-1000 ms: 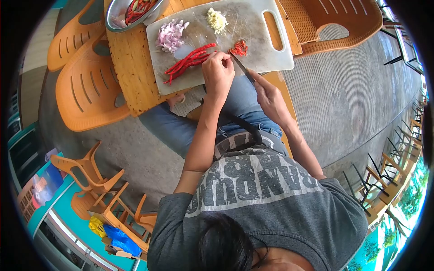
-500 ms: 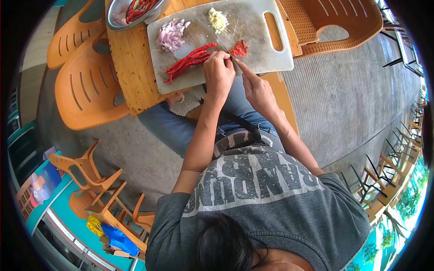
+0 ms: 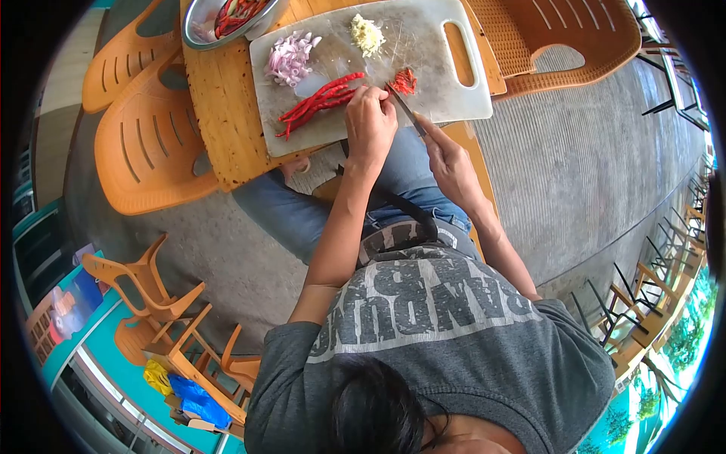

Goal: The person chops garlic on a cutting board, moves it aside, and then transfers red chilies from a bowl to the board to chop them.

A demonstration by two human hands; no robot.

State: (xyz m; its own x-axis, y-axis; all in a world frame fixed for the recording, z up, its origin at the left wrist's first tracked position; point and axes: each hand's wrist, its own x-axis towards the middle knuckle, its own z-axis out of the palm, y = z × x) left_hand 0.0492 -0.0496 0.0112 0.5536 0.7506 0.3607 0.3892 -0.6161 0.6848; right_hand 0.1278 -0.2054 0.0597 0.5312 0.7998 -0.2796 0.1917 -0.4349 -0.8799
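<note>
My left hand (image 3: 370, 121) is closed round a bunch of long red chillies (image 3: 321, 103), holding them down on the white cutting board (image 3: 412, 45). The chillies' tails reach out to the left of the hand. In my right hand (image 3: 451, 160) is a knife (image 3: 408, 111), its handle mostly covered by the fingers and its tip beside the left fingertips. Just right of the blade tip lies a small heap of chopped chilli (image 3: 404, 81). Sliced shallots (image 3: 291, 57) form a pile at the board's left, and chopped garlic (image 3: 367, 35) sits near its far edge.
A metal bowl (image 3: 198, 35) with red chillies stands on the wooden table (image 3: 219, 113) at the far left. Orange chairs (image 3: 151, 147) line the table's left side, and another chair (image 3: 590, 45) stands at the right. My legs are under the near edge.
My right hand has drawn back toward my body and slightly right, showing more of the knife blade. My left hand stays on the chillies, with hardly any shift.
</note>
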